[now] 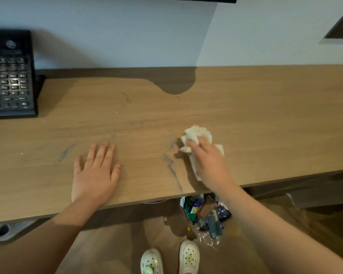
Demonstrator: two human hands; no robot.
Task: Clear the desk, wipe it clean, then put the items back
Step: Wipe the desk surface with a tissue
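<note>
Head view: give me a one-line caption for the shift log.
Mid-wipe: right hand holds a white cloth on the wooden desk, left hand rests flat, black phone at far left.

- Left hand [95, 171] and right hand [208, 161]: bare.
- Left forearm [53, 234] and right forearm [265, 224]: bare as far as the frame's edge.
- Left shoe [151, 262]: white clog with round holes across the top and a pale green charm set in it.
- Right shoe [189, 256]: matching white clog with the same holes; its small charms look yellowish-green, though they are too blurred to make out.
</note>
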